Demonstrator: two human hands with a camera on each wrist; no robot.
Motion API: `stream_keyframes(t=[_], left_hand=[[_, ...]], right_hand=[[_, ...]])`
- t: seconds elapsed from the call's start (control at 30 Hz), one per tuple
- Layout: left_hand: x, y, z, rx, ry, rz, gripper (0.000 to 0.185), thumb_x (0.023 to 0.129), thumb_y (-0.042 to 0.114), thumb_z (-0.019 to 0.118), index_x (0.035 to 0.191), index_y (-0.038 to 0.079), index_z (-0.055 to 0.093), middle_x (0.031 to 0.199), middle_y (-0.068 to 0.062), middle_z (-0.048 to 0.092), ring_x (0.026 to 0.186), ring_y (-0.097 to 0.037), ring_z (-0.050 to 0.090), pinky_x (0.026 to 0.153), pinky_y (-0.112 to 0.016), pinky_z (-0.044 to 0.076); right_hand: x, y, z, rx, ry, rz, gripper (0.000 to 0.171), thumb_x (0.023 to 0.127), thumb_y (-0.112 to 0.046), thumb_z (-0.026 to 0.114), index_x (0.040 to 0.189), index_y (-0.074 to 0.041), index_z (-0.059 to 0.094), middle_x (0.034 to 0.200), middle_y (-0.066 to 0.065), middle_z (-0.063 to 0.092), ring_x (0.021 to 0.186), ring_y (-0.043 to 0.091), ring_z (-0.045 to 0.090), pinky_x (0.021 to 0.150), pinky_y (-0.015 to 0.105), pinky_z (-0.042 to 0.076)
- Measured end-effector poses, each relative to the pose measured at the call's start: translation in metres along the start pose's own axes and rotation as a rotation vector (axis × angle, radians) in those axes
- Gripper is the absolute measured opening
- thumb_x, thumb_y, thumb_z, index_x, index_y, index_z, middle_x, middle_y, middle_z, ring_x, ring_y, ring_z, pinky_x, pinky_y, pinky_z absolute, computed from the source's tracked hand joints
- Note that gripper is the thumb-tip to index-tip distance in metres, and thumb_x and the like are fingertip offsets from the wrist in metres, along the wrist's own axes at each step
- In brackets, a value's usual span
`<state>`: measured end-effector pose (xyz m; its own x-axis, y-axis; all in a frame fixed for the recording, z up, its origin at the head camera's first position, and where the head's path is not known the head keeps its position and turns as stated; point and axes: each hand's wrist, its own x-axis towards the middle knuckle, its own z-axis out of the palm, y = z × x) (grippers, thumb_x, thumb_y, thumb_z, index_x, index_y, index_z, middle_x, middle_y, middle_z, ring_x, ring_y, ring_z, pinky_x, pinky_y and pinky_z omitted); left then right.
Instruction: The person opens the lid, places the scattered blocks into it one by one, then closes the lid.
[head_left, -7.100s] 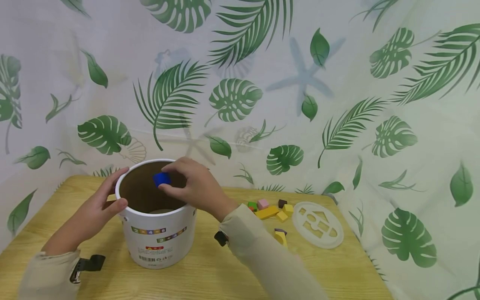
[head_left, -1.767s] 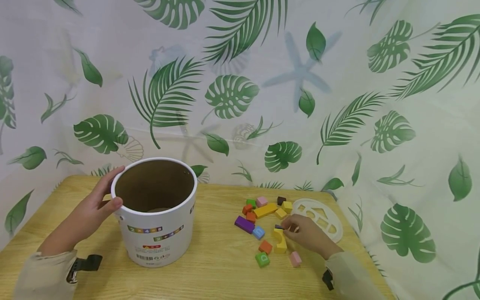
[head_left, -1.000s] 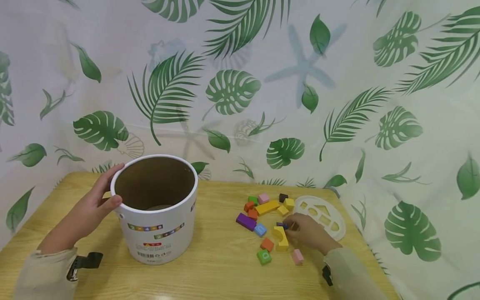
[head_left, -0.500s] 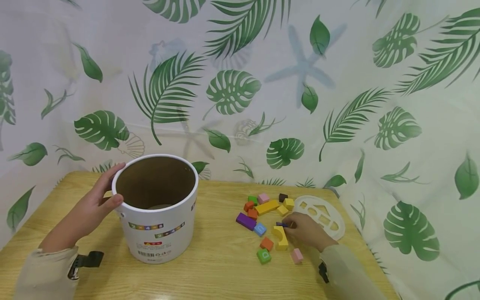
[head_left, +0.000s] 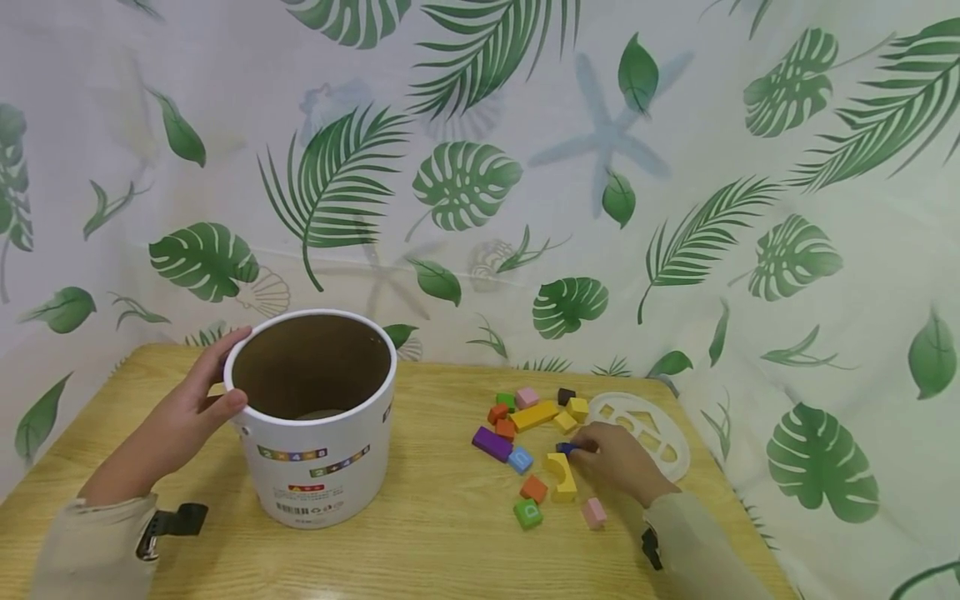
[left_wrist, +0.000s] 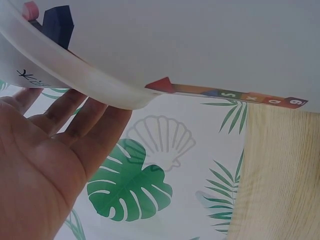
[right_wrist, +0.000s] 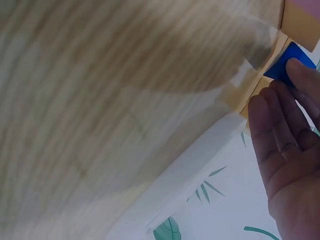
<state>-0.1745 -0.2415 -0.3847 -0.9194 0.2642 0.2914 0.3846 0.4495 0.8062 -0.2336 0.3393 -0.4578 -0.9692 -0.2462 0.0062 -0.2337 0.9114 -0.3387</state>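
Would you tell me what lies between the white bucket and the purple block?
Only bare wooden table lies between the white bucket and the purple block, shown in the head view.

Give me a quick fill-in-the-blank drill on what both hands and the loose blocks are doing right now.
The left hand holds the rim of the white ____, which stands upright on the table.
The right hand pinches a small ____ block beside the yellow arch block.
The white lid with shape cutouts lies flat to the ____ of the block pile.
The purple block lies on the ____.

Missing words: bucket; blue; right; table
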Motion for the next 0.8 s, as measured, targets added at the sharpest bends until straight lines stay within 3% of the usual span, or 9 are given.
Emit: stream_keyframes(t=[0.23, 0.4, 0.8], left_hand=[[0.0, -0.001, -0.001, 0.006, -0.002, 0.001, 0.077, 0.108, 0.026, 0.055, 0.167, 0.031, 0.005, 0.157, -0.025, 0.031, 0.134, -0.046, 0.036, 0.097, -0.084, 0.033], [0.001, -0.001, 0.0, 0.007, -0.003, 0.005, 0.077, 0.108, 0.027, 0.055, 0.167, 0.032, 0.006, 0.157, -0.025, 0.032, 0.134, -0.046, 0.036, 0.097, -0.084, 0.034], [0.001, -0.004, 0.002, 0.018, 0.006, -0.012, 0.079, 0.108, 0.027, 0.056, 0.167, 0.033, 0.005, 0.159, -0.025, 0.029, 0.136, -0.047, 0.035, 0.098, -0.083, 0.034]], right_hand=[[-0.001, 0.001, -0.01, -0.015, 0.077, -0.088, 0.004, 0.096, -0.018, 0.075, 0.098, -0.015, 0.077, 0.088, -0.009, 0.069, 0.082, 0.01, 0.061, 0.078, 0.038, 0.054], [0.0, -0.004, -0.02, -0.015, 0.133, -0.089, 0.006, 0.096, -0.019, 0.074, 0.098, -0.014, 0.077, 0.089, -0.006, 0.067, 0.081, 0.01, 0.061, 0.076, 0.036, 0.054], [0.006, -0.045, -0.041, 0.075, 0.258, -0.119, 0.015, 0.098, -0.02, 0.073, 0.106, -0.009, 0.077, 0.097, -0.001, 0.07, 0.085, 0.014, 0.065, 0.079, 0.037, 0.06]])
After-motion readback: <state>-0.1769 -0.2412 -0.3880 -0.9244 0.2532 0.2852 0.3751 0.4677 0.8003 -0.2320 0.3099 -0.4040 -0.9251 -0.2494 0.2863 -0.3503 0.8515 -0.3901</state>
